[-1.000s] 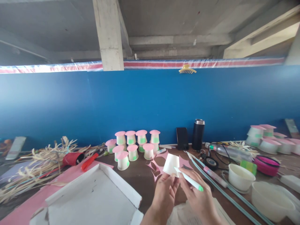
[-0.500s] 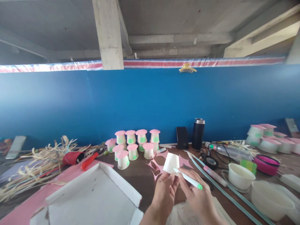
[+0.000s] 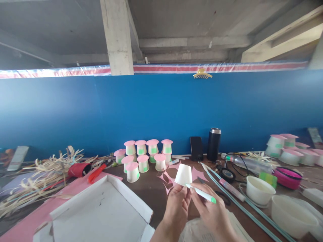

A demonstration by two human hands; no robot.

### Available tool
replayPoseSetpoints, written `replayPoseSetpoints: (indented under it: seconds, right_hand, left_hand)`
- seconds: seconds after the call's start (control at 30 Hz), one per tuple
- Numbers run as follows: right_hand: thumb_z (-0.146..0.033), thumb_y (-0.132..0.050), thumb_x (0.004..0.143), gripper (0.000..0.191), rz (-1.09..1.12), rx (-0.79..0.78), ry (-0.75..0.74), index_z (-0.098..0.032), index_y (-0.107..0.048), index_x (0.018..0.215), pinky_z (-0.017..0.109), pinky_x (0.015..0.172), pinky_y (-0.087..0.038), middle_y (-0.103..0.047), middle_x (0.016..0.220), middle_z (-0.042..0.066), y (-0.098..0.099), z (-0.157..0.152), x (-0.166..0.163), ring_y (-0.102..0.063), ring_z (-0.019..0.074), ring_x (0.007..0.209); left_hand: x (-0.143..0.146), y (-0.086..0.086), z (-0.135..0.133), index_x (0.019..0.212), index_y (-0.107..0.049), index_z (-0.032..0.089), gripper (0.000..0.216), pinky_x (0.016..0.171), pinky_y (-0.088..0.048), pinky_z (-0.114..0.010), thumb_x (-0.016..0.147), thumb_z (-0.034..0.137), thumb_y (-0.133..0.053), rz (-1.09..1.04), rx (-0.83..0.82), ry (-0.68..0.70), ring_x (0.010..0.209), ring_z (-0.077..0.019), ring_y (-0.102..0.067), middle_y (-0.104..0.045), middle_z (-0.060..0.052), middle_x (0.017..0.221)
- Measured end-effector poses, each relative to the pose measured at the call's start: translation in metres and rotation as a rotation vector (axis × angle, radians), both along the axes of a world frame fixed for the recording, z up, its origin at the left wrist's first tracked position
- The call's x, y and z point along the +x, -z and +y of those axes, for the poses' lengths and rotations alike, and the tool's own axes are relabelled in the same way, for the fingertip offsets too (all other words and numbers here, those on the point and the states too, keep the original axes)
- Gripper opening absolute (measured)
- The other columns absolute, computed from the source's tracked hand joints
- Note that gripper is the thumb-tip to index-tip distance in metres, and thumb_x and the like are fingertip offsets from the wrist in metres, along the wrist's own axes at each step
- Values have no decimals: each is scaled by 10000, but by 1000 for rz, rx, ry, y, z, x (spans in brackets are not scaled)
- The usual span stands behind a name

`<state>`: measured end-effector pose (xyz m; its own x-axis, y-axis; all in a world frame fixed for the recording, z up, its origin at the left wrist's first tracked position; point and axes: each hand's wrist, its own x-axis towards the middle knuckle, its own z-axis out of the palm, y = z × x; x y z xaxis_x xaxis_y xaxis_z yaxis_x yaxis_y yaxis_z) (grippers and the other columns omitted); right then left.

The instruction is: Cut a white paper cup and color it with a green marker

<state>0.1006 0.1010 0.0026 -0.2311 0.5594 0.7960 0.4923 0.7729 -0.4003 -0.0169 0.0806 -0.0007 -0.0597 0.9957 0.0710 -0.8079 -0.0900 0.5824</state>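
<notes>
Upside down in front of me is a plain white paper cup [image 3: 183, 174], its wide rim pinched by my left hand [image 3: 177, 201]. A white marker pen with a green end [image 3: 204, 195] lies in the fingers of my right hand [image 3: 211, 207]. The pen's tip points left and reaches the lower edge of the cup; whether it touches the paper I cannot tell. Behind and to the left, several upturned cups with pink paper discs on top [image 3: 143, 163] stand grouped, some stacked, many with green patches on their sides.
Pink paper scraps [image 3: 198, 174] lie behind my hands. A white cardboard box lid [image 3: 101, 210] fills the front left. A black bottle [image 3: 214, 144] and a phone [image 3: 196, 148] stand at the back. White bowls [image 3: 294, 215], teal cords [image 3: 248, 201] and pale strips [image 3: 47, 174] clutter both sides.
The cup has tilted slightly and shifted a little left. The marker's green end has moved slightly left and up in my right hand. My left hand keeps its hold.
</notes>
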Motion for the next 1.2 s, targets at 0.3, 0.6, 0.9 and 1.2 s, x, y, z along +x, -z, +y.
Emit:
replayPoseSetpoints:
  seconds: [0.3, 0.6, 0.9, 1.2]
  right_hand:
    - [-259, -515, 916, 146, -15, -12, -28, -224, -640, 981, 292, 745, -559, -719, 878, 39, 1, -1, 0, -690, 195, 818]
    - [-269, -514, 917, 151, -36, 22, 34, -220, -642, 979, 302, 754, -556, -726, 907, 49, 3, 1, 0, -691, 204, 859]
    - [-285, -502, 924, 174, -13, 27, 67, -211, -656, 954, 286, 747, -558, -731, 889, 56, -1, 1, 1, -705, 203, 839]
    - [-347, -517, 920, 206, 24, -35, 122, -211, -671, 932, 262, 721, -561, -737, 872, 39, -6, 0, 3, -714, 182, 761]
  left_hand:
    - [-1, 3, 3, 981, -702, 154, 247, 933, -454, -231, 736, 128, -717, -7, 6, 8, 1057, -183, -613, -679, -104, 1075]
    - [0, 9, 5, 1022, -697, 150, 286, 1011, -420, -323, 736, 145, -716, 3, -7, 9, 1102, -229, -597, -677, -108, 1092]
    - [1, 10, 3, 993, -711, 134, 271, 1010, -411, -329, 728, 178, -740, 43, -14, 12, 1121, -249, -589, -677, -123, 1111]
    - [2, 8, 2, 914, -724, 122, 254, 1019, -407, -342, 683, 211, -782, 47, -44, 15, 1117, -261, -591, -696, -122, 1052]
